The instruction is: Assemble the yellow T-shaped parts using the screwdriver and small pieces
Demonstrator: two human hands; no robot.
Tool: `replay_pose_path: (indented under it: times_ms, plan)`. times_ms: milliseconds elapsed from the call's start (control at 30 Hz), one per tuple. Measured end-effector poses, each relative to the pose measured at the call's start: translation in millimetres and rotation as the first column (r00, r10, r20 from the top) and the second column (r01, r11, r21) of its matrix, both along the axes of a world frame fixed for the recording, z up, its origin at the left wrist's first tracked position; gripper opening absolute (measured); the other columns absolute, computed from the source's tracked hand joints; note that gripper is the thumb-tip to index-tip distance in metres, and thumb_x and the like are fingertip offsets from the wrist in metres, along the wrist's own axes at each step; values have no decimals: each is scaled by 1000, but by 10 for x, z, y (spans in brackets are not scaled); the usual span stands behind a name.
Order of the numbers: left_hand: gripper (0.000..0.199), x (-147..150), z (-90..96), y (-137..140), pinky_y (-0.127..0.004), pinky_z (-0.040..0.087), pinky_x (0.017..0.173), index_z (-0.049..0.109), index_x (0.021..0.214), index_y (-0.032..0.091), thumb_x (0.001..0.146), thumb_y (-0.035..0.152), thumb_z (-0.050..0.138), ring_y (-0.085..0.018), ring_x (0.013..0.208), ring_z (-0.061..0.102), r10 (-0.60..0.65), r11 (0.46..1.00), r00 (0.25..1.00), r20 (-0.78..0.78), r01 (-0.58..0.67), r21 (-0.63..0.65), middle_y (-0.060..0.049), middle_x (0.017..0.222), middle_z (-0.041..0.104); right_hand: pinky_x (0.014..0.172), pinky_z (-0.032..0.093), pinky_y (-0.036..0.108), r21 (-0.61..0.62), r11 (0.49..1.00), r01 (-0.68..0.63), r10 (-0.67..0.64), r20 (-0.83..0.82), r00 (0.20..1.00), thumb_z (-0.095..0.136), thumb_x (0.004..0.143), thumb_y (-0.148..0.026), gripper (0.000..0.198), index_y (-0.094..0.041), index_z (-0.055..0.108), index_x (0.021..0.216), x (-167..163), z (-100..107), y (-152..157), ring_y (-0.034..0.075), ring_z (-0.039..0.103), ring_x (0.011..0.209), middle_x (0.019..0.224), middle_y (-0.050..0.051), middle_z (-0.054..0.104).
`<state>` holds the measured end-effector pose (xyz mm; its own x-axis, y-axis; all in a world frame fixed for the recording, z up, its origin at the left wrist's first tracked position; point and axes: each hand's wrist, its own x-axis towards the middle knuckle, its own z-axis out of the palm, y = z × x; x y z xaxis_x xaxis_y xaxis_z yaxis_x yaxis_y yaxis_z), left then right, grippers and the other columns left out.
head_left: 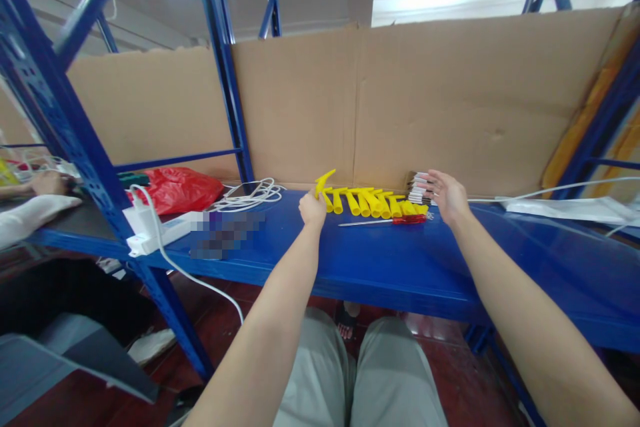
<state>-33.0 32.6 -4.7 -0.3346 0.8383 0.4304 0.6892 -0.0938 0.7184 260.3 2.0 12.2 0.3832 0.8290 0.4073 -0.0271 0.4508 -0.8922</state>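
Note:
My left hand (pixel 313 209) is closed around a yellow plastic piece (pixel 325 179), whose narrow tip sticks up above the fingers. Just right of that hand lies a row of similar yellow pieces (pixel 369 203) with round, tube-like ends facing me. My right hand (pixel 449 197) is at the right end of the row with its fingers apart. Its fingertips reach the edge of a small stack of white and black slim pieces (pixel 419 188); whether they touch it I cannot tell. A screwdriver with a red handle (pixel 411 219) lies in front of the row, shaft pointing left.
On the blue shelf (pixel 370 267), a white power strip (pixel 167 229), coiled white cable (pixel 253 196) and red plastic bag (pixel 180 189) sit left. Cardboard (pixel 425 100) stands behind. A flat white strip (pixel 565 209) lies right. Another person's sleeve (pixel 37 212) shows beyond the blue post (pixel 90 127).

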Motion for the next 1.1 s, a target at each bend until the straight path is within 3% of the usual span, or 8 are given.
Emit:
replay_pose_path:
  times_ms: [200, 467, 600, 733, 967, 1100]
  plan:
    - [35, -36, -83, 39, -42, 47, 87, 67, 121, 17, 91, 20, 49, -36, 109, 63, 12, 995, 1000, -7, -13, -96, -23, 110, 68, 61, 51, 23, -33, 999, -17, 18, 23, 1000, 61, 76, -36, 19, -19, 62, 86, -50, -23, 11, 16, 69, 79, 101, 9, 72]
    - [35, -25, -98, 171, -33, 50, 91, 67, 121, 22, 93, 24, 47, -27, 111, 65, 61, 976, 996, -70, -74, -205, -13, 112, 72, 58, 49, 20, -94, 994, -51, 54, 32, 998, 62, 77, -25, 9, -18, 67, 79, -140, -22, -38, 12, 66, 71, 90, 6, 73]
    - [34, -89, -97, 310, -32, 50, 93, 69, 119, 20, 91, 23, 50, -27, 112, 64, -41, 972, 983, -178, -2, -235, -12, 113, 72, 58, 48, 20, -100, 994, -33, 38, 51, 998, 63, 77, -25, 8, -19, 69, 77, -139, -26, -30, 12, 66, 69, 86, 5, 74]
    - [35, -289, -120, 416, -32, 50, 94, 69, 119, 19, 88, 21, 53, -28, 113, 64, -52, 983, 971, -231, 10, -181, -13, 117, 70, 57, 48, 21, -88, 996, -12, 21, 106, 994, 67, 75, -27, 9, -19, 69, 78, -102, -68, 27, 13, 66, 69, 85, 5, 74]
    - [36, -497, -141, 375, -24, 50, 88, 74, 110, 15, 82, 10, 52, -22, 103, 69, -8, 1000, 1000, -2, 8, -15, -10, 108, 74, 53, 46, 20, -67, 986, 153, -140, 165, 976, 69, 71, -24, 9, -16, 65, 68, -43, -124, 115, 11, 62, 60, 74, 5, 71]
    - [33, -444, -128, 302, -24, 50, 87, 75, 104, 16, 81, 8, 52, -20, 103, 69, 5, 1000, 1000, 24, -5, 18, -8, 104, 75, 53, 47, 21, -33, 977, 208, -200, 165, 966, 67, 70, -22, 8, -16, 64, 65, -28, -123, 120, 12, 61, 58, 68, 4, 69]
